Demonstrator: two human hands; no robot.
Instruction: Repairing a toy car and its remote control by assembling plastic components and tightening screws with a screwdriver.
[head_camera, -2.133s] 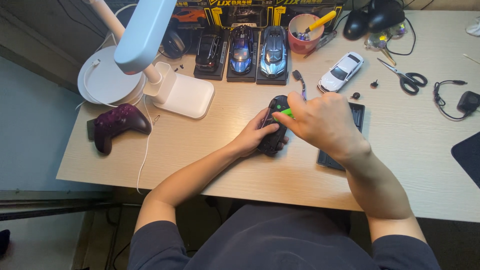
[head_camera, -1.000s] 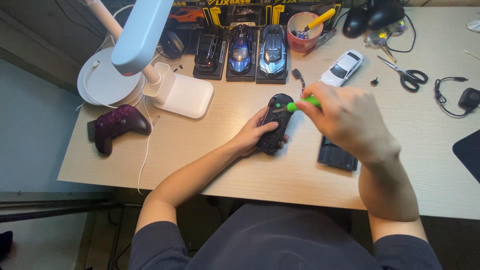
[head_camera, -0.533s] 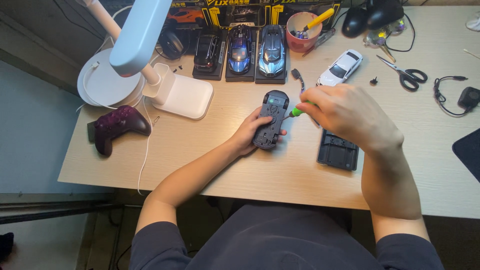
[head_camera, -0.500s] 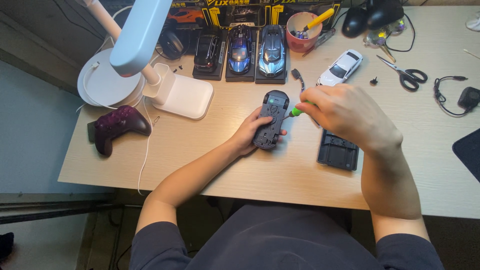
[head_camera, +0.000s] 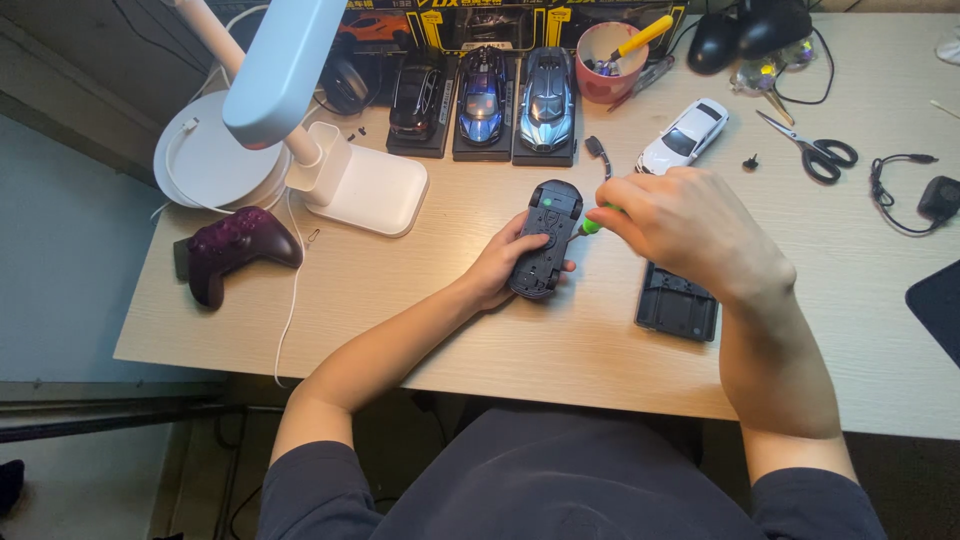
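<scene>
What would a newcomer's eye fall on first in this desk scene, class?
At the desk's centre, the left hand steadies an upturned black toy car while the right hand works a green-handled tool beside it. Behind them, three model cars stand in a row, and a white desk lamp looms at the upper left.

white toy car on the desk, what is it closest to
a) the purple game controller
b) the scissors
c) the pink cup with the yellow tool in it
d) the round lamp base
c, the white toy car lies just down-right of the pink cup, while the scissors lie further off to its right.
</scene>
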